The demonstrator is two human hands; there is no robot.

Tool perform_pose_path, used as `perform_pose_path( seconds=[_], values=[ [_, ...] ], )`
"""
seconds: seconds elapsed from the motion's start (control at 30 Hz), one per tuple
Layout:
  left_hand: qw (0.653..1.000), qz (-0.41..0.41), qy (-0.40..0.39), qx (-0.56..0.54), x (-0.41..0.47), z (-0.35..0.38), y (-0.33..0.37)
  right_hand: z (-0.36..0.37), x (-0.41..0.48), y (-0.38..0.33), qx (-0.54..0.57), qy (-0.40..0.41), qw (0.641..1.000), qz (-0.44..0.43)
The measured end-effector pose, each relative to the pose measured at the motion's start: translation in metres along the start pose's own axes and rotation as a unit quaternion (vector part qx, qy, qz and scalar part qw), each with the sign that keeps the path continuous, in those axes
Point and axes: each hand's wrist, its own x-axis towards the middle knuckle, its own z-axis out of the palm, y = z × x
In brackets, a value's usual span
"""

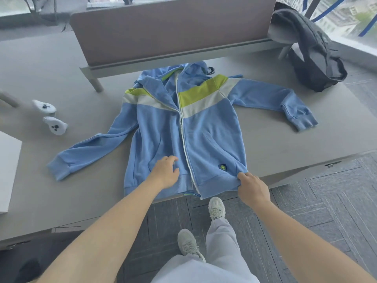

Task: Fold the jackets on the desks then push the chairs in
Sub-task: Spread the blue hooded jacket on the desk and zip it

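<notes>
Blue cotton-look jacket (183, 129), hooded, with lime-green and white chest bands and the white zip closed. It lies flat and front up on the grey desk (285, 144). The hood points toward the partition (171, 27), and the hem sits at the near edge, with its middle overhanging slightly. Both sleeves are spread out: the one on the person's left angles back toward the near edge, and the one on the right stretches out sideways.

Left hand (165, 173): rests on the lower front panel, just left of the zip and above the ribbed hem. The fingers are loosely bent on the cloth and plainly grip nothing.

Right hand (252, 185): at the hem corner on the person's right, beside the small badge, where thumb and fingers pinch the ribbed edge at the desk's rim.

Also on the desk:
- Two white controllers (55, 125), far left, well apart from the jacket body and near its left sleeve.
- A white box (8, 170) at the left border.
- A dark grey garment (314, 52) heaped at the far right corner.

Below the desk edge are pale shoes (216, 208) on grey flooring.
</notes>
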Motion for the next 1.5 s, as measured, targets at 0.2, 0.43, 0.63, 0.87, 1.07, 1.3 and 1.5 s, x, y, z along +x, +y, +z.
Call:
perform_pose_path(
  seconds=[0.2,0.43,0.63,0.87,1.07,1.3,1.5],
  values=[
    [0.995,-0.067,-0.033,-0.059,0.057,-0.007,0.057,-0.003,-0.004,0.018,-0.026,-0.034,0.998,-0.052],
    [0.985,-0.106,-0.016,-0.132,0.099,-0.011,0.072,-0.033,0.041,0.021,0.150,-0.062,0.986,-0.020],
    [0.973,-0.161,0.012,-0.166,0.120,-0.010,0.078,-0.057,0.118,0.019,0.198,-0.100,0.975,0.016],
    [0.963,-0.210,0.060,-0.158,0.123,-0.002,0.074,-0.072,0.186,0.010,0.118,-0.046,0.991,0.036],
    [0.960,-0.200,0.061,-0.184,0.129,-0.004,0.077,-0.074,0.219,0.009,0.133,-0.071,0.988,0.040],
    [0.952,-0.165,0.073,-0.249,0.137,-0.003,0.096,-0.101,0.236,0.053,0.200,-0.042,0.971,0.124],
    [0.933,-0.247,0.085,-0.250,0.146,0.001,0.096,-0.110,0.282,0.025,0.194,-0.040,0.980,0.019]
  ],
)
